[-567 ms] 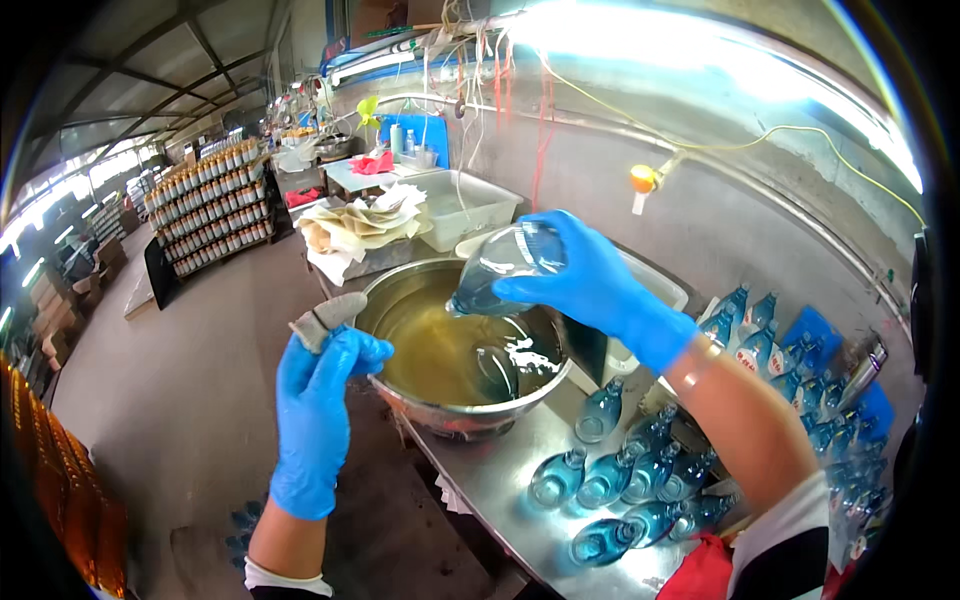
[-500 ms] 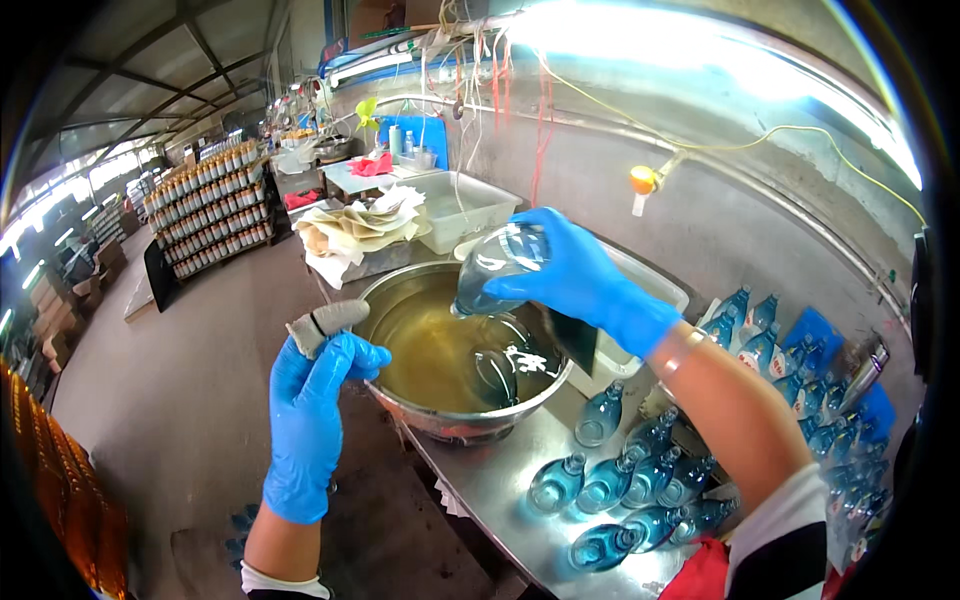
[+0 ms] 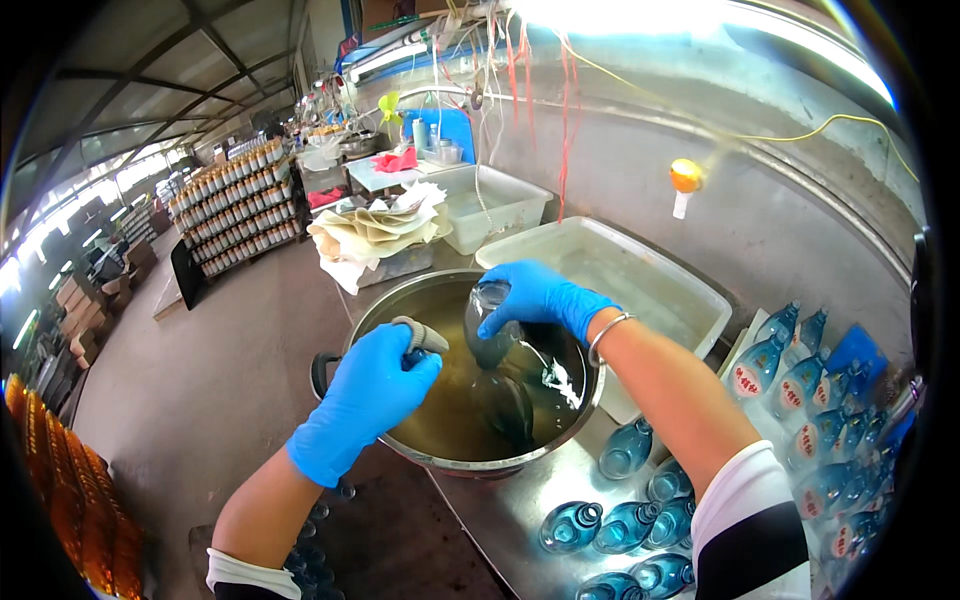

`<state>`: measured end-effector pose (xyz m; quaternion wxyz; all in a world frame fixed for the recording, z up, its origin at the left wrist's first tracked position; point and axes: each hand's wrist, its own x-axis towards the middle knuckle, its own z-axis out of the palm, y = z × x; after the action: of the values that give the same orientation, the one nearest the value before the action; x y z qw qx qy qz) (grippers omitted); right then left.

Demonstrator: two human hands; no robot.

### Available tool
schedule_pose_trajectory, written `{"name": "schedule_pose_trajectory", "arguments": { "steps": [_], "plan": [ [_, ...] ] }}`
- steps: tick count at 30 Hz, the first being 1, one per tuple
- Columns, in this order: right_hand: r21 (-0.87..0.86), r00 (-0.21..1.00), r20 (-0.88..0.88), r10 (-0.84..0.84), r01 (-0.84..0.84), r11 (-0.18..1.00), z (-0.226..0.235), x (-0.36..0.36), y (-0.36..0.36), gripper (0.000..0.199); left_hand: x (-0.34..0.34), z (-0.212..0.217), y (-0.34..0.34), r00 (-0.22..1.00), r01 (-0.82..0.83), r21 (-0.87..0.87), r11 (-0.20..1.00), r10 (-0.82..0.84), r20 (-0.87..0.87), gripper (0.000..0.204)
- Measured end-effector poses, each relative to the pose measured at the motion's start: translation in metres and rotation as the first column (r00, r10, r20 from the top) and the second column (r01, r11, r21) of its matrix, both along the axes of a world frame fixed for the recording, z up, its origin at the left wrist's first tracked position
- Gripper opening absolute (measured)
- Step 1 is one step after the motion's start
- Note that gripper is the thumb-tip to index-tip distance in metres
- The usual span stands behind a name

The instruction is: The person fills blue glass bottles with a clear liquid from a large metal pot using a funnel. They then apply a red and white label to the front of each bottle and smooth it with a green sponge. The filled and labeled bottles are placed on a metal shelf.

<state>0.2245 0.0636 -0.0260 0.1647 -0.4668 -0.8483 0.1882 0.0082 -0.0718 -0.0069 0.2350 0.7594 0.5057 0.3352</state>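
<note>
A wide metal pot point(image 3: 455, 464) holds cloudy yellow-brown liquid. My right hand point(image 3: 545, 298), in a blue glove, grips a clear glass bottle point(image 3: 488, 335) over the liquid; whether its lower end is dipped in, I cannot tell. Below it shows a dark bottle-like shape point(image 3: 505, 410), either sunk in the liquid or a reflection. My left hand point(image 3: 375, 390), gloved too, is closed on a small grey ribbed pad point(image 3: 421, 335) above the pot's left side, close to the bottle but apart from it.
Blue glass bottles point(image 3: 571, 526) stand on the metal table at right, with labelled ones point(image 3: 760, 368) behind. Beyond the pot lie a shallow white tray point(image 3: 690, 318), a plastic tub point(image 3: 490, 215) and a paper stack point(image 3: 375, 232). Racked bottles point(image 3: 240, 205) stand far left.
My right hand has brought the bottle down and left over the liquid, turning it more upright. My left hand has moved right with the pad, from outside the rim to over the pot.
</note>
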Motion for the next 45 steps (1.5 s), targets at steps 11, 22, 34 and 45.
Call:
{"name": "schedule_pose_trajectory", "arguments": {
  "steps": [11,22,34,45],
  "plan": [
    [0.002,0.999,-0.024,-0.04,0.04,0.999,0.008,0.028,-0.007,0.072,0.045,-0.042,0.056,0.749,0.054,-0.272,0.961,-0.219,-0.625,0.076],
    [-0.071,0.999,-0.016,-0.036,0.035,0.997,0.027,0.056,-0.019,0.068,0.072,-0.043,0.067,0.718,0.062,-0.355,0.933,-0.289,-0.633,0.089],
    [-0.177,0.982,-0.153,-0.113,0.085,0.981,0.023,0.061,-0.049,0.075,0.08,-0.041,0.032,0.532,0.098,-0.353,0.93,-0.349,-0.771,0.086],
    [-0.023,0.986,0.088,-0.144,0.146,0.989,0.021,0.077,-0.067,0.071,0.072,-0.035,0.033,0.384,0.236,-0.319,0.918,-0.39,-0.837,0.074]
  ]
}}
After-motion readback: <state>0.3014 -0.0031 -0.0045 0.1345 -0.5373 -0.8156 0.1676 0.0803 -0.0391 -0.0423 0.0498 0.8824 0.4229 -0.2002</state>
